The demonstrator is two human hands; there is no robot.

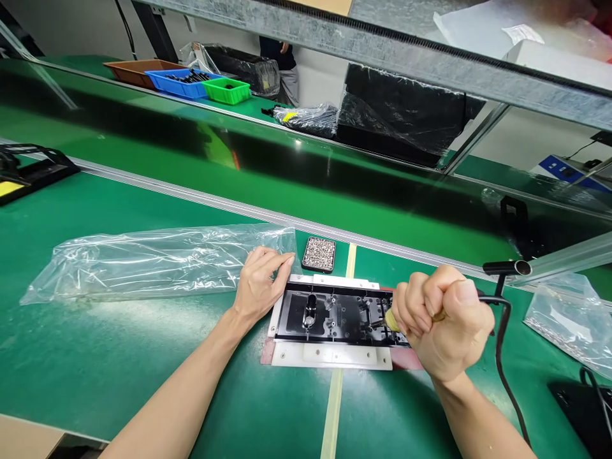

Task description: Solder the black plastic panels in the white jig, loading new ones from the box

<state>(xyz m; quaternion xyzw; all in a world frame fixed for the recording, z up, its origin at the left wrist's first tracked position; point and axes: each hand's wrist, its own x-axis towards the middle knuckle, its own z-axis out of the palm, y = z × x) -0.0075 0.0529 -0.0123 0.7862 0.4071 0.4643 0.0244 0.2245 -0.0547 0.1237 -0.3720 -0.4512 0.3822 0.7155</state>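
A black plastic part (335, 315) lies in a white fixture plate (329, 354) on the green bench in front of me. My left hand (262, 284) rests on the fixture's left end, fingers spread on its upper corner. My right hand (442, 322) is clenched around an electric screwdriver (497, 299) with a black cable, its tip down on the right part of the black piece. A small black tray of screws (319, 254) sits just behind the fixture.
A long clear plastic bag (153, 261) lies to the left. Another bag of small parts (568, 319) is at the right. A green conveyor belt (239, 153) runs behind. Blue, green and brown bins (191, 83) and black wrapped bundles (401, 115) stand beyond it. A person stands far back.
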